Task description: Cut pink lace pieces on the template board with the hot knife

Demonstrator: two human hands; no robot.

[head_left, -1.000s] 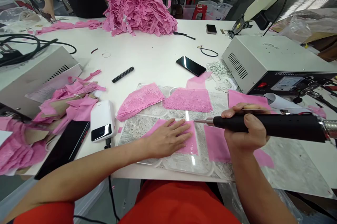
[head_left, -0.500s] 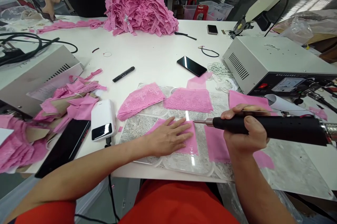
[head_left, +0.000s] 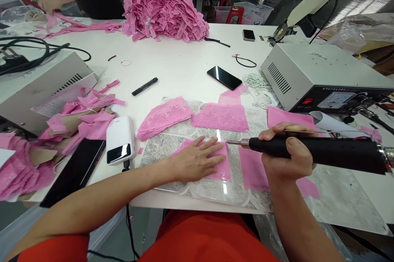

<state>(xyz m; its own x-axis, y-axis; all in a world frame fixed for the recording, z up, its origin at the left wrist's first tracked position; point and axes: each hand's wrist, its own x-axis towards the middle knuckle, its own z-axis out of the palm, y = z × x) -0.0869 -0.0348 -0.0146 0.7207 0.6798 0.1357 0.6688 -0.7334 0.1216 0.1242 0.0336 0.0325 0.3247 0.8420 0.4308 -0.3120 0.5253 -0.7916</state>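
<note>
My left hand lies flat with fingers spread on a pink fabric piece, over a clear plastic template on a grey stone-patterned board. In my right hand is a black handheld tool with a thin metal tip, its body gripped between thumb and fingers. The tip points left and ends at the fabric's upper right corner, close to my left fingertips; whether it touches, I cannot tell. Two pink lace pieces lie just behind. Another pink piece sits under the tool, partly hidden by my right wrist.
A grey control box stands at the right, another box at the left. Between them lie a phone, a black marker and a white power bank. A big pink fabric heap and a co-worker's hands are at the back.
My hands and the tool stay practically where they were. At the back left, the co-worker's hands have shifted left and now lift a strip of pink fabric.
</note>
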